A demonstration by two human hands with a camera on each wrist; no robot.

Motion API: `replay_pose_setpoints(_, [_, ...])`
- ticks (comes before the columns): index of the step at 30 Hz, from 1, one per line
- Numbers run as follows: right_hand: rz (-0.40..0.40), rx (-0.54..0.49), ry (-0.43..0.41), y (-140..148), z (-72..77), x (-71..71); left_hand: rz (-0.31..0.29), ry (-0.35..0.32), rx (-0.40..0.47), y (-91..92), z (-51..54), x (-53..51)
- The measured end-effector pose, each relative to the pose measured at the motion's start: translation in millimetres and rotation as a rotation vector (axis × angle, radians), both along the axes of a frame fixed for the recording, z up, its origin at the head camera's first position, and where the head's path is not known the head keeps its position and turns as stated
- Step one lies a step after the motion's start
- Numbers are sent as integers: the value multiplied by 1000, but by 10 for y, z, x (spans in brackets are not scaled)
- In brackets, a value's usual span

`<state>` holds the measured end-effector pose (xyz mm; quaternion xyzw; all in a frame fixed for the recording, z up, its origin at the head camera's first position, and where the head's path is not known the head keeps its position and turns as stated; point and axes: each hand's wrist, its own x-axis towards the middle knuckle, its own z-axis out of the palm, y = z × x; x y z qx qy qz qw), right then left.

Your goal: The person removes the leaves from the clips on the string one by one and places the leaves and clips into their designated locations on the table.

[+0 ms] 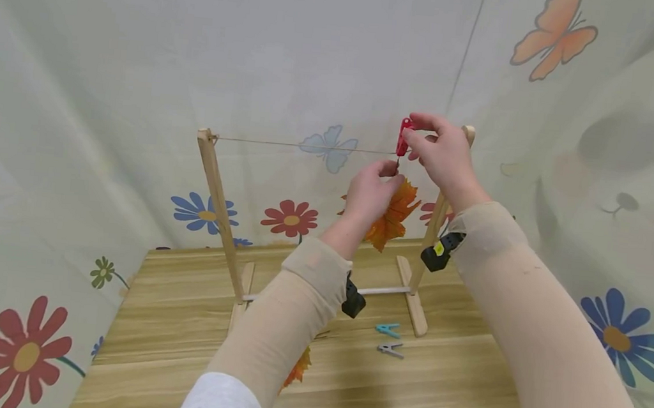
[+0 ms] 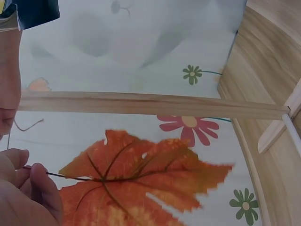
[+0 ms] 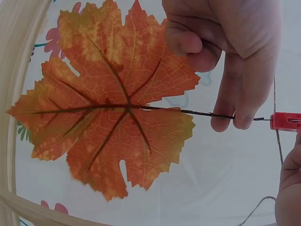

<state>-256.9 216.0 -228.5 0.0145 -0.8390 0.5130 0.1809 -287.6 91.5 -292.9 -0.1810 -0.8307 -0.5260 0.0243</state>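
An orange artificial maple leaf (image 3: pixel 117 108) hangs below the string (image 1: pixel 280 143) of a wooden frame. My left hand (image 1: pixel 369 191) pinches its dark stem (image 2: pixel 70 176) between thumb and fingers, near the upper end. Just above, my right hand (image 1: pixel 443 150) holds a red clothespin (image 1: pixel 404 138) upright at the string. In the right wrist view the thin tip of the stem reaches the end of the red clothespin (image 3: pixel 287 121), where the string passes. Whether the clothespin's jaws bite on the stem cannot be made out.
A wooden post (image 1: pixel 217 208) stands at each end of the string, with feet on the wood-grain table (image 1: pixel 450 393). A turquoise clothespin (image 1: pixel 388 330) and a grey clothespin (image 1: pixel 390 349) lie near the right foot. Another orange leaf (image 1: pixel 298 369) shows partly behind my left forearm.
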Motion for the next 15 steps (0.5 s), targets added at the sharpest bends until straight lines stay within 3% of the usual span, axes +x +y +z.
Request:
replay_pose_setpoints(7, [60,53,-16,-17,39,-2,21,29,-8,29,36,-16])
replay_pose_setpoints(15, [64,3,-80,-57,47,16,34,-23,-11,27,26,25])
